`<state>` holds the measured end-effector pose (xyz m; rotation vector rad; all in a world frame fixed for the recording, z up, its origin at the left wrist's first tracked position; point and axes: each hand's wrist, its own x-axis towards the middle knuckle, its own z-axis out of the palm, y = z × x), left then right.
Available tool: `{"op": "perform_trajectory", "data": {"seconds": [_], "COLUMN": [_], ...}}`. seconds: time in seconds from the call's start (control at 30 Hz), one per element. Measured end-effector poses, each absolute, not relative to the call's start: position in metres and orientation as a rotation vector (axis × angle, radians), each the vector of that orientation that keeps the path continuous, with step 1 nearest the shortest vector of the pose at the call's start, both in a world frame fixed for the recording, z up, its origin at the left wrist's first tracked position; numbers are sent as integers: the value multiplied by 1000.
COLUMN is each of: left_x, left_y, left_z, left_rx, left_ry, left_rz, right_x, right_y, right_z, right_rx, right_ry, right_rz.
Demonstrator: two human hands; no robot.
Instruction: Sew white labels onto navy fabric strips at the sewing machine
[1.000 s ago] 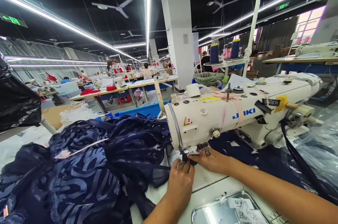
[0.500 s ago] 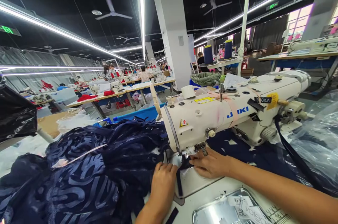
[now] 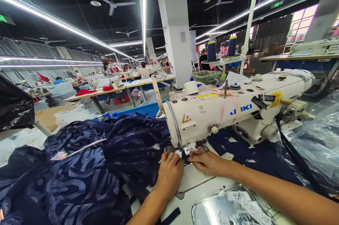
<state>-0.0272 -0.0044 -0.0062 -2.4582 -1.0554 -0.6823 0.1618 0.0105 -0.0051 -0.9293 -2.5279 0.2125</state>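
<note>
Beyond my sewing machine [image 3: 212, 117], worktables [image 3: 79, 98] run back past a pillar [image 3: 173, 30]. Left of the machine heaps navy fabric [image 3: 79, 179]; on my side of it, a metal tray [image 3: 202, 212] sits in the tabletop [image 3: 182, 202]. My left hand [image 3: 171, 172] and right hand [image 3: 209, 162] bend their fingers at its needle end; whether they grip, I can't tell. Between my fingertips there lies a dark piece [image 3: 186, 157]: I'm probably lining it up for stitching, which calls for steady, flat guiding.

The head view is looking forward and down, catching a sewing machine [image 3: 206, 119] close-up, centre-right, and a farther pillar [image 3: 176, 23], upper centre.
</note>
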Motion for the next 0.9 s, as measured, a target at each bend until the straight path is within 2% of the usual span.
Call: {"op": "perform_trajectory", "data": {"seconds": [0.3, 0.63, 0.9], "left_x": [-25, -38, -50], "left_y": [0, -2, 2], "left_z": [-13, -12, -3], "left_rx": [-2466, -2663, -2781], "left_ry": [-873, -953, -874], "left_rz": [-690, -612, -503], "right_x": [168, 171, 172], "right_y": [21, 13, 5], "right_z": [-15, -5, -12], "right_rx": [-853, -763, -795], "right_ry": [-2402, -2659, -2583], "right_rz": [383, -52, 24]}}
